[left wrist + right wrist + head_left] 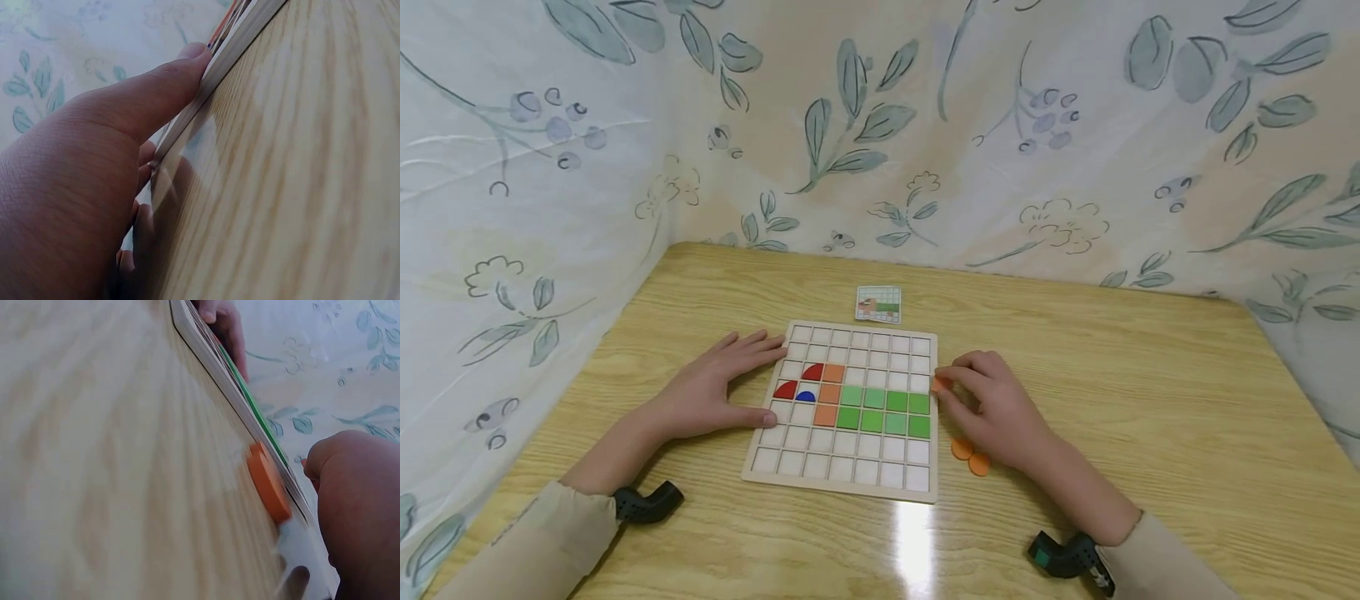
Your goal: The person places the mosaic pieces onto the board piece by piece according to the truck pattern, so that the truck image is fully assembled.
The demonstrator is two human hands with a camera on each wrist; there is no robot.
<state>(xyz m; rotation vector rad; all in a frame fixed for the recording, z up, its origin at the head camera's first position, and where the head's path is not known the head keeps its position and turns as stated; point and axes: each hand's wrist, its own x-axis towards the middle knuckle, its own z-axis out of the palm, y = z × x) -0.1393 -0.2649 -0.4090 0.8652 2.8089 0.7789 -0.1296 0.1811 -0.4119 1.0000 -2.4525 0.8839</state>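
Note:
A wooden grid board [842, 485] lies on the table with coloured tiles in its cells. Spread along its left edge, my left hand [718, 387] rests its thumb and fingertips on the frame; the left wrist view shows the thumb [165, 84] against the board's side. By the board's right edge, my right hand [996, 408] pinches a small orange piece [938, 383], its shape mostly hidden by the fingers. Two orange discs [962, 449] lie below that hand, and orange pieces [269, 484] show edge-on beside the board in the right wrist view.
A small printed card [878, 305] with a coloured grid picture lies beyond the board. On the board are red quarter circles [813, 372], a blue half circle [806, 397], orange squares [825, 415] and several green squares [872, 421]. A leaf-patterned cloth [880, 150] hangs behind the table.

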